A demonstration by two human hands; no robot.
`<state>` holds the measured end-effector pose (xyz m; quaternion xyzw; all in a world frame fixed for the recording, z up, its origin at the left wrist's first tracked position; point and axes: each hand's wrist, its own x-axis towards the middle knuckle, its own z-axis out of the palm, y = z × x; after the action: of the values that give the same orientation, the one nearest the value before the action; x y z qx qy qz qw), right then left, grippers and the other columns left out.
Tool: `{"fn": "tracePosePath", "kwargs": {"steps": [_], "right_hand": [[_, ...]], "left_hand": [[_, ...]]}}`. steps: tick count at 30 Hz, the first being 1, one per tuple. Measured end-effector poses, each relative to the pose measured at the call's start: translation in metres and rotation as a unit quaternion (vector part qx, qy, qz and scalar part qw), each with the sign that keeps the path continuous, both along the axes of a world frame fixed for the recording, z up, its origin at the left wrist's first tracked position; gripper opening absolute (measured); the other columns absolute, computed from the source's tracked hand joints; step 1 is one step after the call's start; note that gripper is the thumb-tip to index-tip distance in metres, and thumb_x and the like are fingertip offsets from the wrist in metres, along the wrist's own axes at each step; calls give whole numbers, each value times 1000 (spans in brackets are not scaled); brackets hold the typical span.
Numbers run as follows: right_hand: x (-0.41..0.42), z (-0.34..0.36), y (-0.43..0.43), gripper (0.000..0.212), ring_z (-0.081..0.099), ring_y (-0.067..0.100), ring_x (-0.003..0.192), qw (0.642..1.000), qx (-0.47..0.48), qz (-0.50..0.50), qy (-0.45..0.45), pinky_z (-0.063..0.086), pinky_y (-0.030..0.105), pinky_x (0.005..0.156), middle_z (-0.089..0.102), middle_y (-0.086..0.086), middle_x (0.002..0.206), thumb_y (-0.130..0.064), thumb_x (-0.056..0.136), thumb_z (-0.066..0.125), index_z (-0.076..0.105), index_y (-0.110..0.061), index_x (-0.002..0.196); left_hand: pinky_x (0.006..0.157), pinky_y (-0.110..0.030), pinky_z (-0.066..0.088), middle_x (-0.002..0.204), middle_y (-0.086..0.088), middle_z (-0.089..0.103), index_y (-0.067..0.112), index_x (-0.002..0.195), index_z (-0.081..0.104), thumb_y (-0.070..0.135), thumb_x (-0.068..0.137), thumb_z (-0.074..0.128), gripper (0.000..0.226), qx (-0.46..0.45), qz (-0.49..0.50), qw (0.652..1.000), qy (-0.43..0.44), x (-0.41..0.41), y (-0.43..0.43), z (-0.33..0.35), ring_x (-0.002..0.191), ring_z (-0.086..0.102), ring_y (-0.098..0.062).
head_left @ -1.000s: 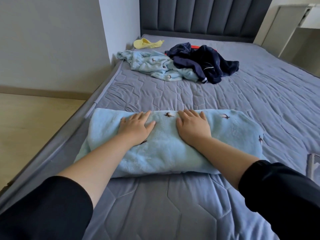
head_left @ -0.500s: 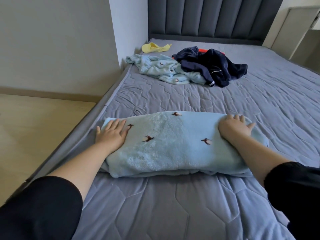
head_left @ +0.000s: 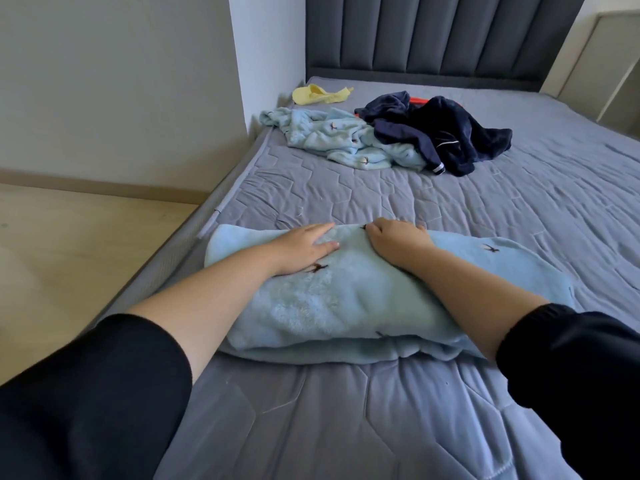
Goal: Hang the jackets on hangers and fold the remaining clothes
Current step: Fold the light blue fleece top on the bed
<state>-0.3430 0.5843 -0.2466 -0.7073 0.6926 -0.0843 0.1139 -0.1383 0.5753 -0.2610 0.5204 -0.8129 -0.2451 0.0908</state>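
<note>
left hand (head_left: 304,249) rests atop blue garment (head_left: 363,299), right hand (head_left: 398,242) grips it.

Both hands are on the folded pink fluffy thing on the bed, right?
Not pink. The head view shows the left hand and right hand on a folded light blue fluffy garment on the bed.
</note>
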Motion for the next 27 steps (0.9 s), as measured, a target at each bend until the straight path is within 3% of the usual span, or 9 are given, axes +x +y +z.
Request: {"fn": "tracePosePath", "kwargs": {"steps": [2, 6, 9, 11, 14, 17, 20, 23, 27], "right_hand": [[-3, 7, -13, 53, 36, 29, 135, 998, 60, 19, 3, 22, 43, 111, 46, 8, 143, -51, 99, 24, 50, -19, 133], [-24, 22, -38, 82, 36, 26, 136, 987, 156, -16, -23, 25, 39, 109, 37, 5, 150, -74, 87, 28, 39, -16, 144], [-47, 19, -47, 100, 32, 23, 139, 979, 203, -33, 15, 21, 41, 113, 33, 0, 153, -87, 74, 31, 34, -20, 147], [-63, 19, -49, 116, 39, 21, 136, 962, 265, -51, -41, 27, 41, 113, 41, -5, 148, -94, 55, 48, 38, -21, 145], [-84, 24, -51, 92, 58, 22, 118, 895, 413, -18, -168, 42, 42, 104, 63, 1, 127, -62, 57, 73, 49, -19, 136], [-84, 38, -42, 62, 58, 31, 117, 862, 482, 49, -150, 41, 53, 105, 62, 9, 127, -25, 72, 71, 49, -22, 130], [-70, 43, -27, 53, 65, 27, 102, 911, 408, 45, -42, 53, 44, 89, 68, 6, 115, -12, 72, 78, 59, -21, 120], [-57, 52, -13, 49, 65, 23, 92, 964, 259, 32, 54, 52, 34, 77, 67, 0, 104, -20, 64, 83, 64, -23, 109], [-56, 103, -5, 40, 59, 24, 80, 1000, 8, -3, 13, 43, 29, 67, 62, 2, 86, -22, 53, 86, 63, -18, 86]], "left_hand": [[111, -33, 26, 154, 6, 29, 33, 150, 24, 77, 80, 40, 84, 83, 14, 996, 19, 8, -14, 4, 140, 30, -18], [111, -39, 31, 144, 11, 43, 37, 141, 39, 101, 43, 38, 116, 136, -4, 987, -80, 18, -40, 17, 129, 43, -15], [99, -33, 44, 130, 12, 53, 41, 125, 46, 89, 46, 54, 92, 189, -23, 975, -116, 19, -52, 20, 115, 54, -10], [96, -34, 48, 126, 9, 56, 38, 125, 46, 73, 53, 65, 83, 246, -31, 961, -119, 20, -54, 25, 112, 58, -12], [102, -47, 45, 126, -6, 62, 23, 128, 52, 42, 65, 75, 70, 335, -43, 936, -102, 23, -52, 28, 115, 60, -26], [99, -53, 46, 118, -14, 67, 15, 116, 62, 13, 76, 73, 41, 372, -37, 926, -47, 24, -41, 29, 110, 62, -33], [81, -44, 57, 104, -8, 72, 18, 112, 65, 5, 76, 74, 39, 301, -19, 953, -34, 21, -29, 31, 96, 69, -26], [64, -29, 55, 93, 3, 71, 27, 100, 65, 15, 63, 81, 42, 171, -5, 984, -58, 17, -20, 49, 84, 69, -15], [59, -26, 38, 87, 7, 59, 26, 94, 54, 26, 61, 77, 40, -110, 49, 989, -83, 12, -29, 105, 80, 55, -17]]}}
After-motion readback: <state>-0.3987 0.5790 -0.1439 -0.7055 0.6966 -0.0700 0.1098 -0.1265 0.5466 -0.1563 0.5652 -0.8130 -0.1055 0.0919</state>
